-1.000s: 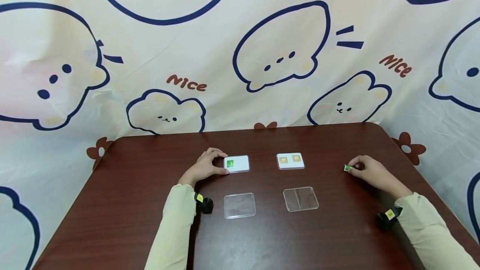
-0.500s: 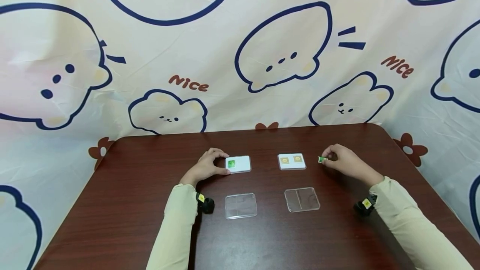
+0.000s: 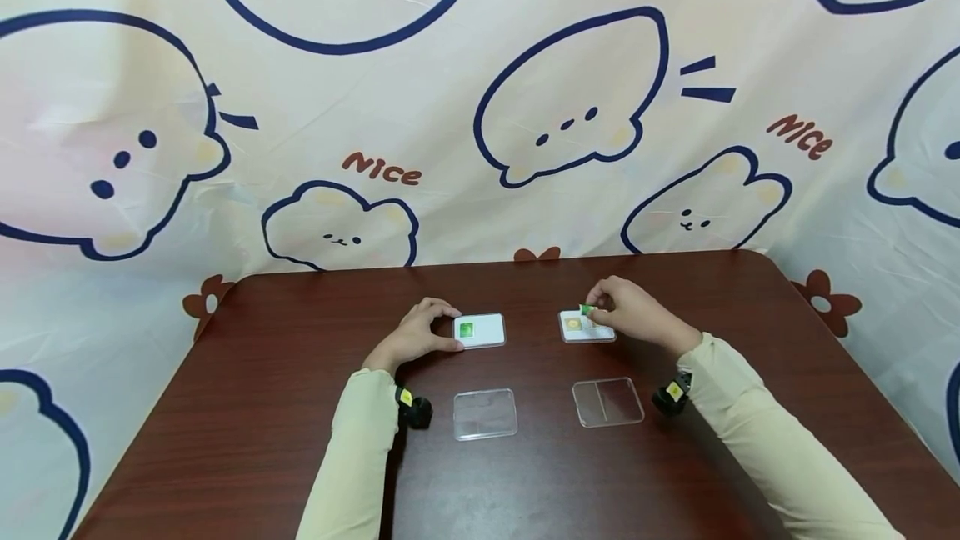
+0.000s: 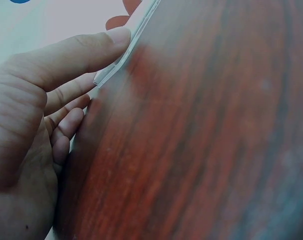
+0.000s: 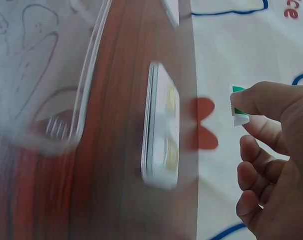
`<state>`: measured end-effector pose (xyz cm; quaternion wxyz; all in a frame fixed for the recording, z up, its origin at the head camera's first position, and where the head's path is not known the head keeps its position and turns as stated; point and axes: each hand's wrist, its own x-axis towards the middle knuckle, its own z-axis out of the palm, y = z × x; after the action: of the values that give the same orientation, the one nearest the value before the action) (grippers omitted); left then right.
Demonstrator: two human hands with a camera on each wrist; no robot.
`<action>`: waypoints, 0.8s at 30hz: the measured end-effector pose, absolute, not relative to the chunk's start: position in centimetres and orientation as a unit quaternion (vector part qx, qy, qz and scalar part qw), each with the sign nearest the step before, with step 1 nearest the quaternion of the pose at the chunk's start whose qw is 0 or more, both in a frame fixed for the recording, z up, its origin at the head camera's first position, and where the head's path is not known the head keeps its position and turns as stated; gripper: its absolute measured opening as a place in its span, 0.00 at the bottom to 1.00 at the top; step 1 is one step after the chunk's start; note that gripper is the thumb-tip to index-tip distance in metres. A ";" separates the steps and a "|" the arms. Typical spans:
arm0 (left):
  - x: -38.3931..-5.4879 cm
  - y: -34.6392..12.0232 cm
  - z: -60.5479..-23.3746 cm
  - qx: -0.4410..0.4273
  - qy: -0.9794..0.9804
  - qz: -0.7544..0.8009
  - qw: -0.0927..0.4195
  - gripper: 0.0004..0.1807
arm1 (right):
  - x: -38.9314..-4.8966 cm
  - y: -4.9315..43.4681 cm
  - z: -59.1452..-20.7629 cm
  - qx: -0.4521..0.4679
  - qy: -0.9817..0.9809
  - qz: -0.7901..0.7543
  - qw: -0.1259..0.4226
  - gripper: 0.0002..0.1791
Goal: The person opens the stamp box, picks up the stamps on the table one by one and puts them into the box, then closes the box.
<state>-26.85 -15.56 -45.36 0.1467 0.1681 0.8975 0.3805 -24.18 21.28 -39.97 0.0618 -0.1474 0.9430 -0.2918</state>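
Observation:
My left hand (image 3: pixel 418 333) grips the left end of a flat white-lined clear case (image 3: pixel 489 329), thumb at its near corner and a finger at its far corner. A green postage stamp (image 3: pixel 467 330) lies in the left part of that case. My right hand (image 3: pixel 628 308) pinches another small green stamp (image 5: pixel 238 107) with zigzag edges between thumb and forefinger. In the head view it overlaps a second white-lined case (image 3: pixel 587 337), which bears two yellowish squares. The right-hand square is mostly covered by my fingers.
Nearer the front of the brown table (image 3: pixel 247 432) lie two clear plastic lids, a left one (image 3: pixel 485 415) and a right one (image 3: pixel 607 403) with a line across it. A patterned cloth (image 3: pixel 450 123) hangs behind and at both sides.
My right hand has carried the stamp leftward from the table's right side to the second case. The left hand has kept its grip on the first case.

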 end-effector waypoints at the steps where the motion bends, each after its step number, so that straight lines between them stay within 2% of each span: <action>1: -26.8 -15.6 -45.4 0.167 0.898 0.381 0.146 0.30 | -24.3 20.7 -40.0 -0.152 0.942 -0.293 0.064 0.06; 10: -26.9 -15.7 -45.3 0.166 0.897 0.383 0.146 0.30 | -24.6 17.0 -40.4 -0.192 0.939 -0.277 0.072 0.08; 24: -27.0 -15.7 -45.6 0.162 0.897 0.384 0.146 0.30 | -25.4 11.8 -40.6 -0.222 0.931 -0.273 0.100 0.06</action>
<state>-27.04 -15.69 -45.64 0.1463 0.1617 0.8973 0.3837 -25.45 11.85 -40.61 0.1003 -0.2216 0.9307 -0.2732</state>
